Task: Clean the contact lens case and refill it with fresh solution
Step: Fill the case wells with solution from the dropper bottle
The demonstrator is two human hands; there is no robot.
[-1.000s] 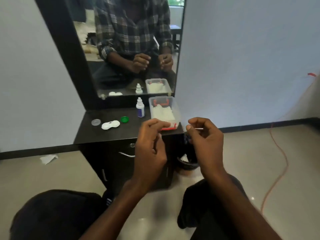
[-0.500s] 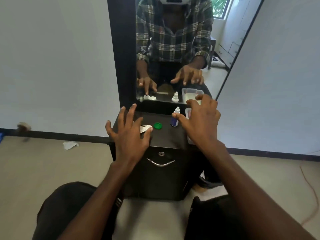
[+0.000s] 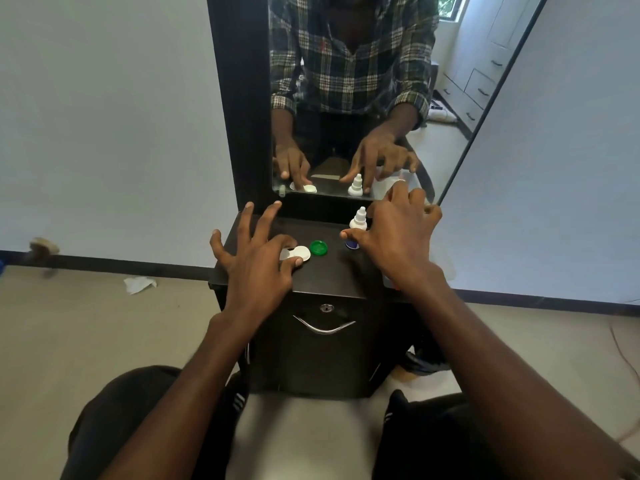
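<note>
The white lens case [image 3: 298, 253] is pinched near the counter [image 3: 329, 275] middle by the left hand [image 3: 254, 268]. The solution bottle [image 3: 356, 227] is approached by the spread, empty right hand [image 3: 398, 237]; bare surface is left toward the front edge.

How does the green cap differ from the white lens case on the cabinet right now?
The green cap is one round piece; the white lens case is two joined rounds. The cap lies free and untouched; the left hand pinches the case between thumb and forefinger. Both lie flat on the black cabinet top.
</note>
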